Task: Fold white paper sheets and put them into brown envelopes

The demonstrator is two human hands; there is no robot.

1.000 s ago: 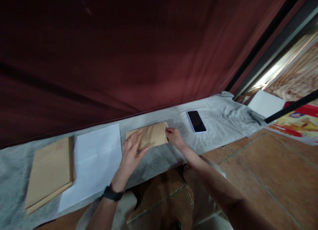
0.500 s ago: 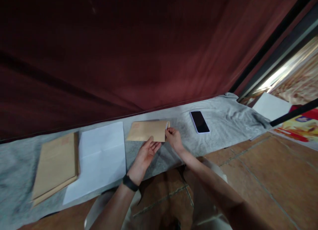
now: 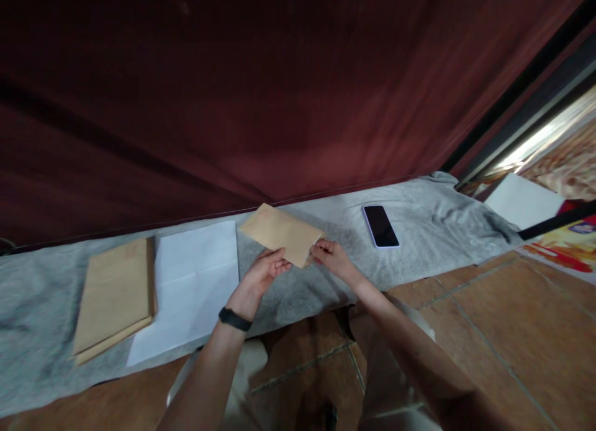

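Holding a small brown envelope slantwise over the grey cloth on the tabletop, right end nearer the body; can't tell if it touches the cloth. Left hand, dark band on wrist: fingers gripping the envelope's near edge, thumb on top. Right hand: fingers pinched together at the right end, exact grip too small to tell. Phone lies face up, right of that hand. White paper lies left, larger brown envelopes partly over it.
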